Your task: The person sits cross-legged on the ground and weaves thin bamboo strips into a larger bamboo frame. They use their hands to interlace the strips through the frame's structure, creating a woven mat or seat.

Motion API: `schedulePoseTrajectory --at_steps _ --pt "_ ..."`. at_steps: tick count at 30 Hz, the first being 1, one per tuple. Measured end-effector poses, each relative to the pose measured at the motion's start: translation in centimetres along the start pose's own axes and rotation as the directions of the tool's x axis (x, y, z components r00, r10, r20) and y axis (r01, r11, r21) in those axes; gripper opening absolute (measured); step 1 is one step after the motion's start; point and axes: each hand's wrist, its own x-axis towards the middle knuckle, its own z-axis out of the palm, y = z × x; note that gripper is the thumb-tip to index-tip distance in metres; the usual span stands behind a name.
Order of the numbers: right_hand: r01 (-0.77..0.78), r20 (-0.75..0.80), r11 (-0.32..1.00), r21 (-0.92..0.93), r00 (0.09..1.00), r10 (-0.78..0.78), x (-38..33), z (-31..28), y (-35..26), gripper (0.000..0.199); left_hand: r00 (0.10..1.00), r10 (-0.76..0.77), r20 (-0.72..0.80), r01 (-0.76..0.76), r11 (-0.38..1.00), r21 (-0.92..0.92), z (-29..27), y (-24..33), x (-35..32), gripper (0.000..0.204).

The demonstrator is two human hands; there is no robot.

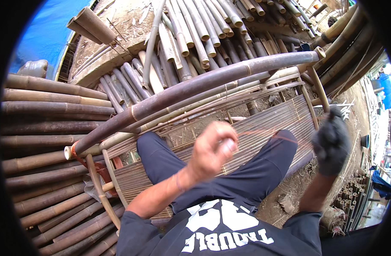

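Observation:
My bare left hand (214,147) is raised over my lap, fingers closed in a pinch and slightly smeared by motion. A thin orange string (257,132) stretches from it towards my right hand (332,143). That hand wears a dark grey glove and is curled shut beside the right end post of a bamboo bench (285,117). Exactly how the glove grips the string is blurred. In front of me a thick dark bamboo pole (195,87) runs across the bench as a top rail. Orange binding (74,149) wraps its left end.
Stacked bamboo poles (46,141) crowd the left side, and cut bamboo lengths (195,34) are piled ahead. My legs straddle the slatted bench seat. A bundle of thin bamboo (353,198) lies at the lower right. A blue tarp (42,34) covers the upper left.

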Motion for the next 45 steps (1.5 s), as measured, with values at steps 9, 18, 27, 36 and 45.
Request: schedulePoseTrajectory --at_steps 9,18,27,36,45 --pt "0.090 -0.096 0.411 -0.907 0.907 -0.410 6.6 -13.0 -14.1 0.039 0.831 -0.553 -0.066 0.547 0.790 0.276 -4.7 -19.4 -5.1 0.031" --pt "0.304 0.251 -0.434 -0.848 0.952 0.176 15.6 -22.3 18.8 0.019 0.224 -0.933 -0.283 0.906 0.093 0.413 -10.6 -32.9 -19.7 0.043" --pt "0.527 0.124 -0.120 -0.841 0.405 0.906 9.4 -3.9 56.4 0.031 0.545 -0.837 0.048 0.747 0.511 0.426 -2.3 -45.4 -19.4 0.030" --pt "0.217 0.412 0.359 -0.908 0.304 0.859 10.1 -4.3 56.0 0.035 0.330 -0.940 -0.083 0.944 0.329 0.027 -3.0 -40.9 -18.3 0.025" --pt "0.506 0.328 0.153 -0.849 0.276 0.903 10.2 -5.7 60.3 0.027 0.304 -0.953 -0.004 0.952 0.303 -0.050 -2.9 -42.6 -18.6 0.035"
